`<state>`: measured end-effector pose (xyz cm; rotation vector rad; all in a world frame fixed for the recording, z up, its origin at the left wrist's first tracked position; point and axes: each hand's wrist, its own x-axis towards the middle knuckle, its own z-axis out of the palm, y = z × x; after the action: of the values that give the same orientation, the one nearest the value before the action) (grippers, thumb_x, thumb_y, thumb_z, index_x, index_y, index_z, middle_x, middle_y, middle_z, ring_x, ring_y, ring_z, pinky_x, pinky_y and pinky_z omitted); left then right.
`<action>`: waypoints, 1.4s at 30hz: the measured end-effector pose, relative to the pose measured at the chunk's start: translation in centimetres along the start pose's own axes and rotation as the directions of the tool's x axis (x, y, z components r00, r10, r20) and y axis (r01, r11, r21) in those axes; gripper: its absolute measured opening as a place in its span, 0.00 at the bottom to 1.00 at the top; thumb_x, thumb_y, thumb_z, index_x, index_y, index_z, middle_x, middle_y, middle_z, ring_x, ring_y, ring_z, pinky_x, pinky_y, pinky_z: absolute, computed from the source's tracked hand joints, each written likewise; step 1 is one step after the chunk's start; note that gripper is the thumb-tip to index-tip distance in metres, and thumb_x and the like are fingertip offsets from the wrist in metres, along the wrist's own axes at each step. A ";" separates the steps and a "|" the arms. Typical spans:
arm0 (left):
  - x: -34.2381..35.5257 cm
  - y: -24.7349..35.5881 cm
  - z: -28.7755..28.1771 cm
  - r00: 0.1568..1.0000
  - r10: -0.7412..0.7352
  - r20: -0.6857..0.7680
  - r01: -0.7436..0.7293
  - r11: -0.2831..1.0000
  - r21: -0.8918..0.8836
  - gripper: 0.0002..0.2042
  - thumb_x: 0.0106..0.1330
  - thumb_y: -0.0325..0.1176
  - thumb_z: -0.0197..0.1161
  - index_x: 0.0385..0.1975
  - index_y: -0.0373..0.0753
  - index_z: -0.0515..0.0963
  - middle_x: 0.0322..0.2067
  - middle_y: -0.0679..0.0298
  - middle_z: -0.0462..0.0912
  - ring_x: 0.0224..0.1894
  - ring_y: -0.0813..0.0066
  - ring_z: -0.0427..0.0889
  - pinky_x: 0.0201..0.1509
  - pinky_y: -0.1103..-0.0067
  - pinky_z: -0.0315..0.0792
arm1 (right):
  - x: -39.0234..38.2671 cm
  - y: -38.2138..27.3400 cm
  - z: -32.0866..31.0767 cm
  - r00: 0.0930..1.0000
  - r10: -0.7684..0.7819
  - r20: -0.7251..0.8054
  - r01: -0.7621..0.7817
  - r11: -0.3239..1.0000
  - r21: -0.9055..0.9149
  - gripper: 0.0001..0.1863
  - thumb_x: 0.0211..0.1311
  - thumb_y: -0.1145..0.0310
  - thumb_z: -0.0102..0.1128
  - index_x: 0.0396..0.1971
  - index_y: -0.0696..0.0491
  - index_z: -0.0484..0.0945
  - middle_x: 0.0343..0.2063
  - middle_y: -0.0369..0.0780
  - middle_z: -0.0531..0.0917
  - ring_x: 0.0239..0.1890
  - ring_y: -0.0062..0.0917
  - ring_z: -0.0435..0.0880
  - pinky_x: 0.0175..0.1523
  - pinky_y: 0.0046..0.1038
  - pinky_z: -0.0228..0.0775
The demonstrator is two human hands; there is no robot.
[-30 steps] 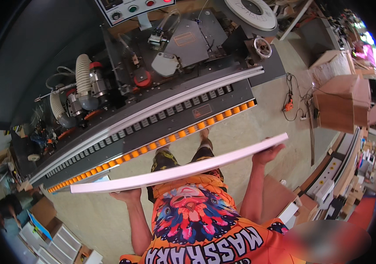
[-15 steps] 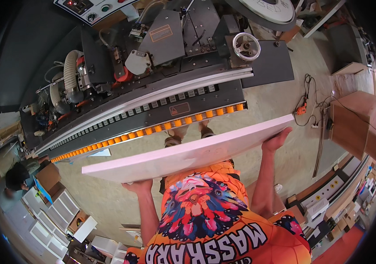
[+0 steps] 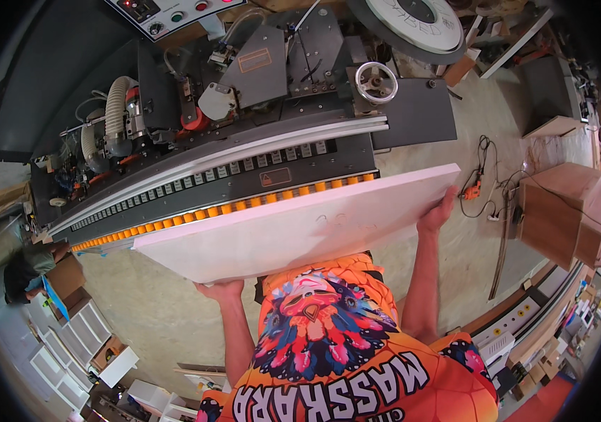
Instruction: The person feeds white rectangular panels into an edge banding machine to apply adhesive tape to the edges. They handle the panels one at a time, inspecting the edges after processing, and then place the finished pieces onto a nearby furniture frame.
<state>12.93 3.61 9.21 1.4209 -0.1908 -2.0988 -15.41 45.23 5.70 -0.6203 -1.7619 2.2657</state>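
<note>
Left fingers (image 3: 210,289) and right fingers (image 3: 444,206) clamp edges of the white board (image 3: 279,239), open floor (image 3: 149,309) leftward.

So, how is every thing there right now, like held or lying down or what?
board: held by both hands, one broad face showing
left hand: holding the board's near edge, fingers hidden underneath
right hand: gripping the board's right end
machine: uncovered, working parts showing
orange rollers: lined up in a row; can't tell if turning
drill: lying on the floor
white roll: lying flat
</note>
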 end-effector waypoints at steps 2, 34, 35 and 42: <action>0.7 0.0 -0.9 0.999 -0.008 0.051 0.008 1.000 -0.003 0.34 0.65 0.63 0.47 0.69 0.54 0.70 0.70 0.67 0.70 0.72 0.57 0.66 0.73 0.51 0.63 | 1.1 1.1 0.0 1.000 -0.026 0.015 0.028 0.995 -0.097 0.33 0.78 0.40 0.47 0.47 0.60 0.80 0.41 0.35 0.81 0.43 0.20 0.76 0.50 0.27 0.68; 11.2 4.5 -6.9 0.971 0.135 -0.196 -0.129 0.991 0.045 0.42 0.71 0.70 0.28 0.77 0.49 0.58 0.77 0.62 0.58 0.78 0.53 0.55 0.79 0.55 0.48 | -1.4 6.7 8.8 0.971 0.185 0.153 0.066 0.405 -0.912 0.48 0.71 0.27 0.38 0.45 0.65 0.84 0.41 0.60 0.86 0.48 0.55 0.83 0.56 0.49 0.69; 11.3 4.3 -6.8 0.969 0.146 -0.201 -0.139 0.989 0.048 0.42 0.71 0.70 0.29 0.78 0.49 0.57 0.77 0.62 0.58 0.78 0.53 0.55 0.79 0.55 0.48 | -1.5 6.3 9.0 0.972 0.166 0.168 0.088 0.403 -0.911 0.49 0.71 0.28 0.38 0.46 0.66 0.83 0.42 0.61 0.85 0.48 0.55 0.83 0.57 0.49 0.69; 10.9 4.7 -6.6 0.972 0.159 -0.174 -0.160 0.987 0.007 0.42 0.71 0.69 0.29 0.77 0.48 0.58 0.76 0.61 0.59 0.78 0.54 0.56 0.79 0.57 0.48 | -1.6 5.5 9.4 0.956 0.208 0.205 0.183 0.123 -0.975 0.48 0.71 0.27 0.30 0.46 0.57 0.87 0.41 0.59 0.86 0.49 0.58 0.83 0.56 0.53 0.71</action>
<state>17.84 -4.80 -0.31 1.5232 -0.2206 -1.8344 -17.64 34.89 2.67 -0.4000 -3.3638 0.7030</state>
